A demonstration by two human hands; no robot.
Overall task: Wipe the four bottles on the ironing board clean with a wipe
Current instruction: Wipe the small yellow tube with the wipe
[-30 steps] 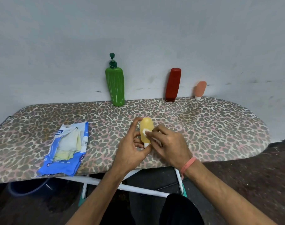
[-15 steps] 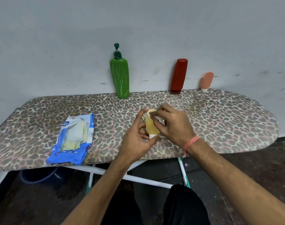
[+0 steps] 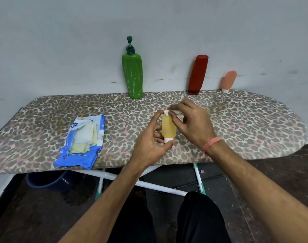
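Both hands work together over the near edge of the leopard-print ironing board (image 3: 237, 123). The left hand (image 3: 149, 146) curls round the small translucent yellow squeeze bottle (image 3: 168, 128), held cap-down just above the board, thumb along its left side and fingers behind it; that grip seems meant to keep the bottle steady and expose its front face. The right hand (image 3: 191, 123) pinches a small white wipe (image 3: 169, 112) between thumb and bent fingers and presses it onto the bottle's rounded top end, so the rubbing force is met by the other hand.

Three more bottles stand upright at the far edge against the grey wall: a tall green pump bottle (image 3: 132, 76), a dark red flip-cap bottle (image 3: 197, 74) and a small peach squeeze bottle (image 3: 228, 81), well apart from the hands and probably waiting their turn. A torn-open blue wipe packet (image 3: 83, 141) lies flat to the left, within easy reach.
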